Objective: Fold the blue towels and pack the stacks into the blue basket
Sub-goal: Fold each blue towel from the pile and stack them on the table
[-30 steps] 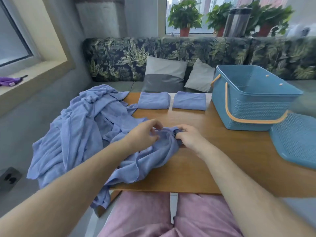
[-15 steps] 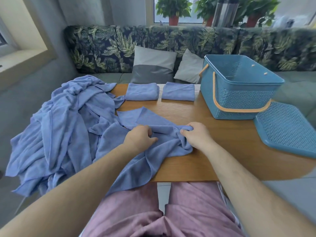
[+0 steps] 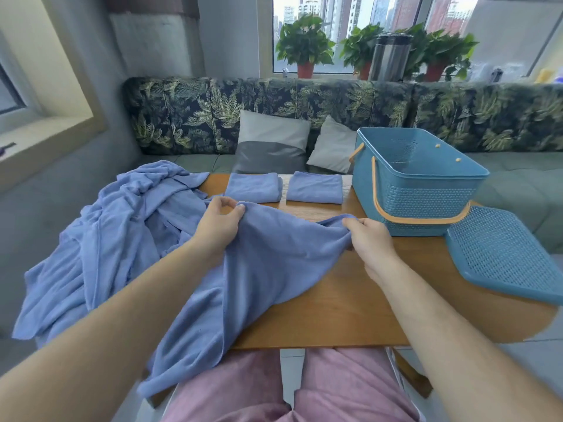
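Blue towels, unfolded heap (image 3: 115, 239): far left, draped over the left end of the wooden table (image 3: 335, 309) and hanging off it.
Left hand (image 3: 217, 228): raised, thumb and fingers pinching one top corner of a single towel (image 3: 268, 269).
That towel: stretched between both hands, its lower end trailing off the near table edge toward the lap.
Folded towels, two (image 3: 254, 187) (image 3: 315, 187): side by side at the far edge, slightly apart.
Right hand (image 3: 370, 242): fingers curled round the other corner.
Blue basket (image 3: 426, 202): upright on the right, handles down.
Perforated lid (image 3: 502, 254): flat, just beside it.
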Demonstrator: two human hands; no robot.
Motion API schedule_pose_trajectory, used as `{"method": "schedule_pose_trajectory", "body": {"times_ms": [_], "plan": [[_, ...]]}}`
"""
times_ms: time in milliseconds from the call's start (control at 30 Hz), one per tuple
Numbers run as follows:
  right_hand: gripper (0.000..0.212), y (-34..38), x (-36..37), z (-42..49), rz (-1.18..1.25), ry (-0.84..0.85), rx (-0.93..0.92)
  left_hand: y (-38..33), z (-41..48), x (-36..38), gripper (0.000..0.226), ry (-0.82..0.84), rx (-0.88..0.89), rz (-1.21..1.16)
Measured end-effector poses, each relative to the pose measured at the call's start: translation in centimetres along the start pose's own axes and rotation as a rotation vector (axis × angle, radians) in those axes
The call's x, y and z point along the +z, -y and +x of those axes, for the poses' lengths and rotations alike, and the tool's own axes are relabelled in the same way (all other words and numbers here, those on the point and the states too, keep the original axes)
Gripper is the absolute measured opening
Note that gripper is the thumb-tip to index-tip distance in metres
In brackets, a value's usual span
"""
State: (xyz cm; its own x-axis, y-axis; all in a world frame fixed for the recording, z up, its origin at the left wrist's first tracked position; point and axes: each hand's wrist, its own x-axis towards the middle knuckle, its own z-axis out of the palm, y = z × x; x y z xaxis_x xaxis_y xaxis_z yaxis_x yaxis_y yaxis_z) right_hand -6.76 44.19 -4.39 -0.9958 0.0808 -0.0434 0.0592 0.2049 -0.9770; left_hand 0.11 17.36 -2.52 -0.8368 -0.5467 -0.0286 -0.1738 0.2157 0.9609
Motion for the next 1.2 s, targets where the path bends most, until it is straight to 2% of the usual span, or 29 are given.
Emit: {"method": "schedule_pose_trajectory", "body": {"times_ms": [100, 167, 267, 300, 367, 433, 600, 700, 800, 900, 1000, 1067, 1133, 1200], "plan": [[0.014, 3.2, -0.2, 0.5, 0.243, 0.012, 0.076, -2.5, 0.8, -2.3, 0.01, -0.034, -0.021, -0.127], [0.005, 5.3, -0.7, 0.9, 0.314, 0.031, 0.085, -4.4, 1.4, -3.7, 0.013, -0.027, -0.027, -0.215], [0.005, 8.5, -1.3, 1.4, 0.317, 0.108, 0.013, -7.7, 2.1, -5.6, 0.008, 0.05, -0.031, -0.389], [0.006, 9.7, -1.5, 1.5, 0.305, 0.12, -0.017, -8.8, 2.2, -6.2, 0.012, 0.072, -0.038, -0.443], [0.011, 12.3, -1.9, 1.6, 0.271, 0.113, -0.07, -10.9, 2.1, -7.3, 0.033, 0.071, -0.061, -0.523], [0.014, 15.1, -2.3, 1.8, 0.23, 0.102, -0.112, -12.8, 1.9, -8.3, 0.04, 0.051, -0.041, -0.568], [0.011, 21.6, -3.2, 1.6, 0.19, 0.171, -0.19, -16.8, 1.5, -10.5, 0.033, 0.06, 0.069, -0.61], [0.011, 24.2, -4.3, 0.8, 0.274, 0.363, -0.218, -18.1, 1.6, -12.0, 0.023, 0.051, 0.184, -0.597], [0.028, 24.6, -5.0, 0.2, 0.274, 0.539, -0.28, -18.3, 1.7, -13.0, 0.018, 0.014, 0.268, -0.563], [0.027, 23.6, -4.5, -0.3, 0.139, 0.411, -0.325, -17.2, 1.9, -12.8, 0.013, -0.074, 0.315, -0.45], [0.022, 21.9, -3.6, -0.2, 0.265, 0.278, -0.31, -15.1, 2.4, -12.5, 0.011, -0.211, 0.442, -0.132], [0.023, 19.8, -2.9, -0.1, 0.21, 0.264, -0.265, -13.4, 2.7, -12.1, 0.011, -0.22, 0.502, 0.108], [0.022, 17.2, -2.1, 0.0, 0.04, 0.304, -0.168, -11.1, 3.2, -11.3, 0.011, -0.186, 0.476, 0.286], [0.021, 15.1, -1.3, 0.0, -0.01, 0.351, -0.063, -8.6, 3.7, -10.6, 0.011, -0.155, 0.417, 0.366]]}}
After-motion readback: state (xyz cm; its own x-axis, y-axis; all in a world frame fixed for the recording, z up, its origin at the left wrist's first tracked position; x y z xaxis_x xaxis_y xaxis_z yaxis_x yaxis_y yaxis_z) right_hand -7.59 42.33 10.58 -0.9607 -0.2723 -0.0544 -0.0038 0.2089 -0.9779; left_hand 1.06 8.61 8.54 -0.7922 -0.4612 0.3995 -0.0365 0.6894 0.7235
